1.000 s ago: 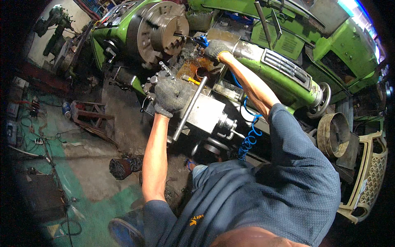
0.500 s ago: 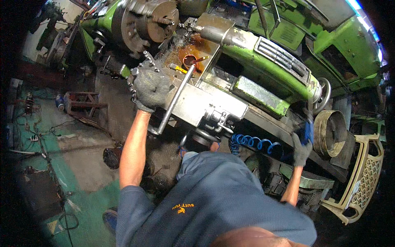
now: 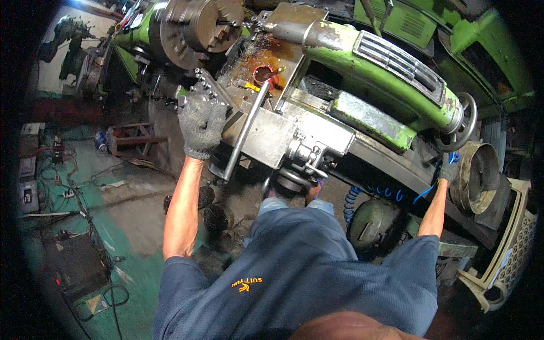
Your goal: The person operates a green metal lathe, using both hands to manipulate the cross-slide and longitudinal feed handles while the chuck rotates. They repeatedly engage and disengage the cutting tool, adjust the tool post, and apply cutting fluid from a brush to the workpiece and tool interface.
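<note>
Grey-gloved, my left hand is at the near left end of the lathe's tool post, which carries a row of bolts. Its fingers are curled in, and what they grip is hidden. A long steel lever slants just to the right of it. Far to the right, my right hand, gloved as well, is closed on a blue air gun, mostly covered by the glove. From that hand a blue coiled hose runs back to the left, below the lathe bed.
The lathe chuck is at the far left. A red-rimmed pot with a brush and a yellow cutter lie on the carriage. The green tailstock has a handwheel. Beside my right hand stands a metal ring.
My right hand has moved right and farther away with the air gun, stretching the hose. My left hand stays at the tool post. The whole view has shifted slightly.
</note>
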### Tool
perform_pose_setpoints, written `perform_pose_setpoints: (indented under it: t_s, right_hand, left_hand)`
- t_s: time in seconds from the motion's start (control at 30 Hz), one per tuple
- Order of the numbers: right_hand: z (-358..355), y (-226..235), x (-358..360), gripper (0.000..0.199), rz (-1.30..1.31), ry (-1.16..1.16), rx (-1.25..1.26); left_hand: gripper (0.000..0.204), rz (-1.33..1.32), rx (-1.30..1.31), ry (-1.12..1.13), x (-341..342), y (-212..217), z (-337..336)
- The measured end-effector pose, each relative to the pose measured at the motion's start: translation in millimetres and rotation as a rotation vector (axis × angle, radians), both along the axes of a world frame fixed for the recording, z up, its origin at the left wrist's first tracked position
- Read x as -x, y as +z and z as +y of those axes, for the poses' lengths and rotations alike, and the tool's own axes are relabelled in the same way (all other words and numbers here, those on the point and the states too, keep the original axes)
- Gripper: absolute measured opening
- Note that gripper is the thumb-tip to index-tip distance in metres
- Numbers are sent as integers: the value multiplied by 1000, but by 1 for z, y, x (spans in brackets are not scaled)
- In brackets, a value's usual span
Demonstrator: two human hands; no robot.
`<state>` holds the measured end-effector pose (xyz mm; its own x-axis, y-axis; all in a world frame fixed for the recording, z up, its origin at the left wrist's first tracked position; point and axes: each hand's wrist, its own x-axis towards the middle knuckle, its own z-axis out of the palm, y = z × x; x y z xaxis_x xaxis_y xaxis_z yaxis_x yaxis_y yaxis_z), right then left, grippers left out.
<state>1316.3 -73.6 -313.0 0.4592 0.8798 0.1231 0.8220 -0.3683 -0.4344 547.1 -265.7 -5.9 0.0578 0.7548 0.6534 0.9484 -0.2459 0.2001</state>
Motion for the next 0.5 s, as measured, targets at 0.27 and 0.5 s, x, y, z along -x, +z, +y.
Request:
perform_pose_setpoints:
  t_s: [0.27,0.5]
  right_hand:
    - [-20,-2,-4,78,-56,-50,-4]
    - [-105,110,189,56,-164,-19,-116]
  left_hand:
    - [8,-321,34,101,-8,-16,-18]
    - [20,-397,30,126,64,16,-50]
